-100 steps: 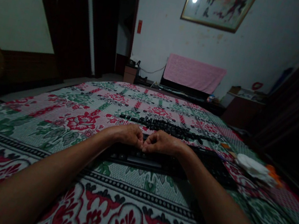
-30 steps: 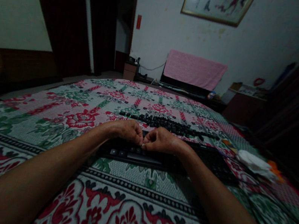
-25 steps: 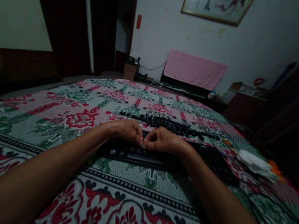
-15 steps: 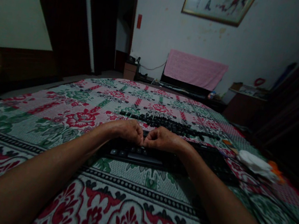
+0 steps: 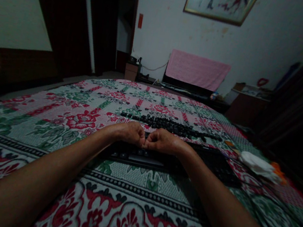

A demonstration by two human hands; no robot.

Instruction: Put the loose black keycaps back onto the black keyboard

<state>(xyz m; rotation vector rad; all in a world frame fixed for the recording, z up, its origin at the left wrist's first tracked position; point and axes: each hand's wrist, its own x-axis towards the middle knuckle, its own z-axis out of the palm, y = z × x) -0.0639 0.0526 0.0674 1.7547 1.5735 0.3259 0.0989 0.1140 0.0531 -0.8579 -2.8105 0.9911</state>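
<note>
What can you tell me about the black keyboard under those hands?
The keyboard is long, black and plastic-looking, lying flat on the flowered cover, its length running across the view. Near its closest edge is a greyish, shiny long bar, like a space bar, with a few dark keys around it. The left hand and right hand meet over it, hiding part; whether the fingertips touch it is unclear. Its right end is too dark to make out individual keys.

We stretch our left forearm and right forearm forward, slanting inward. Our left hand and right hand curl knuckles-up, fingertips almost meeting, too dim to show any grip.
</note>
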